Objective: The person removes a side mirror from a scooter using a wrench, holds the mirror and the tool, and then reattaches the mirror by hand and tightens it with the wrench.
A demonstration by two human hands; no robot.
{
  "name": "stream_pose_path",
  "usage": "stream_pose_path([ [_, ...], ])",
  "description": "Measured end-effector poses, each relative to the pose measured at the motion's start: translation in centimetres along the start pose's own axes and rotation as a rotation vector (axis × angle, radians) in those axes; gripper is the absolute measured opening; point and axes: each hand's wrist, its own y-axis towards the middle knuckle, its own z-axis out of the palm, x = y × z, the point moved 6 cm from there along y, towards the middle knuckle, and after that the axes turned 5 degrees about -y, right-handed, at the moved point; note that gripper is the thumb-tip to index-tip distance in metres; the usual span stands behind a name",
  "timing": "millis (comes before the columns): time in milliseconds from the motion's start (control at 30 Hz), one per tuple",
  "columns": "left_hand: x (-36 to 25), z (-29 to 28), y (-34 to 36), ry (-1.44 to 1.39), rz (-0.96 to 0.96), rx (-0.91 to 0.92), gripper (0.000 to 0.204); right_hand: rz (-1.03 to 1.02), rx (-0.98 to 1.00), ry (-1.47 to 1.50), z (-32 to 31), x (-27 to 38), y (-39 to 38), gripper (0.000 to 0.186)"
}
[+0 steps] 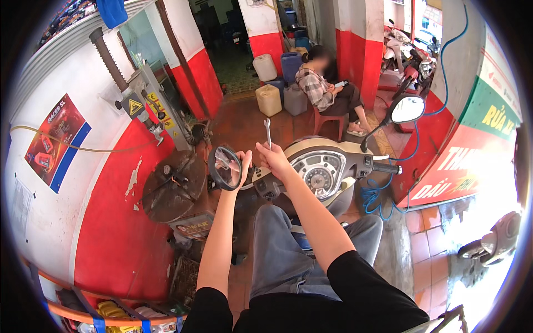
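Nearest, black sleeves [367,288] are seen. In the right hand [272,160] a wrench [269,135] is gripped by curled fingers, left of the gauge cluster [318,176] — near-vertical, head upward. In the left hand [243,171], farther left of the gauge cluster, a mirror [224,168] is clasped at its edge, glass facing the camera, long axis steep. Beyond the gauge cluster, plastic jugs [269,100] are grouped — contents hidden.
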Motion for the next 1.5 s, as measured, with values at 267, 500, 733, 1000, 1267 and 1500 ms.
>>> stream_pose_path([
  [267, -1.2, 2.7, 3.2, -0.012, 0.08, 0.087, 0.029, 0.019, -0.008, 0.231, 0.9, 0.1, -0.4, 0.035],
  [500, 2.5, 5.9, 7.5, -0.06, -0.431, 0.261, 0.045, 0.026, -0.113, 0.342, 0.0, -0.4, -0.3, 0.037],
  [733, 2.7, 4.5, 6.9, -0.226, -0.455, 0.081, 0.041, 0.028, -0.068, 0.356, -0.5, -0.6, 0.3, 0.03],
  [1000, 2.9, 4.4, 6.4, -0.371, -0.423, 0.412, 0.038, 0.028, -0.016, 0.405, 0.0, -1.1, 0.2, 0.028],
  [1267, 6.3, 3.6, 6.1, -0.671, -0.67, 0.148, 0.045, 0.007, 0.095, 0.431, 0.4, -0.3, -0.3, 0.031],
  [1500, 7.5, 2.4, 5.1, -0.91, -0.548, 0.035, 0.036, -0.001, 0.106, 0.439, 0.3, 0.0, -0.4, 0.032],
])
